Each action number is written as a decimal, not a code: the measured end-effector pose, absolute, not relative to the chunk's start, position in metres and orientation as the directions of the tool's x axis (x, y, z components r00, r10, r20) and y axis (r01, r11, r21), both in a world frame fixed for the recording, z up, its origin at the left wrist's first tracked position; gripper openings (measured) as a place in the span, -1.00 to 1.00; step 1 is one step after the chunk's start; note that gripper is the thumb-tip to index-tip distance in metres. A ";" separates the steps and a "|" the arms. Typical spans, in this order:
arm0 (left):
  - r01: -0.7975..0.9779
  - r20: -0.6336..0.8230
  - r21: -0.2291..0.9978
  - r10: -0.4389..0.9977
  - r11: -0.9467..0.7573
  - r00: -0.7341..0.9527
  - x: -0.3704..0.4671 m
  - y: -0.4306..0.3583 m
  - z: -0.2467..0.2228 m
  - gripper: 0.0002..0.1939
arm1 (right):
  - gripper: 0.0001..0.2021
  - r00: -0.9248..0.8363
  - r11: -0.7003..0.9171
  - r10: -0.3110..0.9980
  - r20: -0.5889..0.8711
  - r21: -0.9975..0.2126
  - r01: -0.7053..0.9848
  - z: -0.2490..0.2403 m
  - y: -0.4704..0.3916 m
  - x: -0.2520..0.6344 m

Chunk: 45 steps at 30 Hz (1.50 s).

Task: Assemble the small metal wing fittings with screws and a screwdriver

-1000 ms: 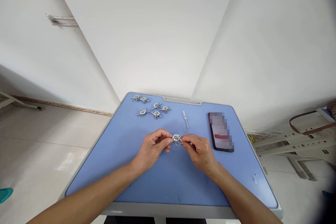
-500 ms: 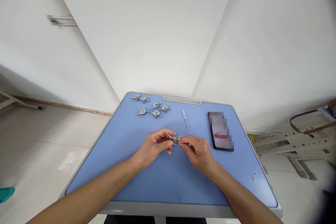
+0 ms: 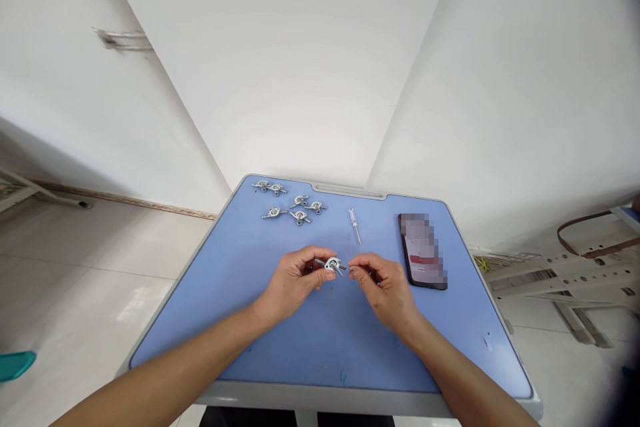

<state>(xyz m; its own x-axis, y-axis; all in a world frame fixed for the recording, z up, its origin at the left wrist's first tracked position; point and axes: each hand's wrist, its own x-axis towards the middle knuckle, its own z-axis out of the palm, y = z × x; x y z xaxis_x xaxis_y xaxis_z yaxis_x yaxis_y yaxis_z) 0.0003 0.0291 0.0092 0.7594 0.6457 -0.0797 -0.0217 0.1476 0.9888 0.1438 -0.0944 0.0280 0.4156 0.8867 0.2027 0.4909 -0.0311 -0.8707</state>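
Over the middle of the table, my left hand pinches a small metal fuel valve between thumb and fingers. The valve has an oval flange and thin tubes sticking out, and its flange faces up toward me. Just to the right, my right hand is apart from the valve, its thumb and index finger pressed together. Whatever lies between those fingertips, if anything, is too small to make out. Beyond the hands lies a screwdriver with a clear handle.
Several similar metal valves lie at the back left of the blue table. A phone rests near the right edge. A grooved ledge runs along the back edge, close to the white wall.
My right hand has come off the valve and moved slightly right. In my left hand the valve has turned, so its flange now shows more fully. The view has shifted a little.
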 end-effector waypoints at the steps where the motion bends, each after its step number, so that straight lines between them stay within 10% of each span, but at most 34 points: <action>1: -0.022 -0.069 0.991 0.651 0.132 0.756 0.000 0.029 0.008 -0.75 | -0.85 0.395 -0.039 0.900 0.181 -0.871 0.489 0.028 -0.094 0.142; 22: -0.215 0.185 0.976 0.482 0.008 0.857 -0.002 0.037 0.002 -0.80 | -0.89 0.161 0.159 0.929 0.332 -0.755 0.637 0.030 -0.100 0.138; 27: -0.157 0.094 0.983 0.476 0.094 0.875 -0.002 0.040 0.001 -0.75 | -0.91 0.290 0.073 0.932 0.218 -0.896 0.439 0.038 -0.098 0.140; 36: -0.091 -0.006 0.977 0.451 0.194 0.893 0.002 0.033 -0.001 -0.70 | -0.91 0.387 0.201 0.810 0.440 -0.829 0.522 0.031 -0.095 0.142; 45: 0.080 -0.196 0.943 0.342 0.324 0.919 0.002 0.031 -0.001 -0.62 | -0.94 0.432 0.084 0.871 0.232 -0.938 0.335 0.022 -0.090 0.137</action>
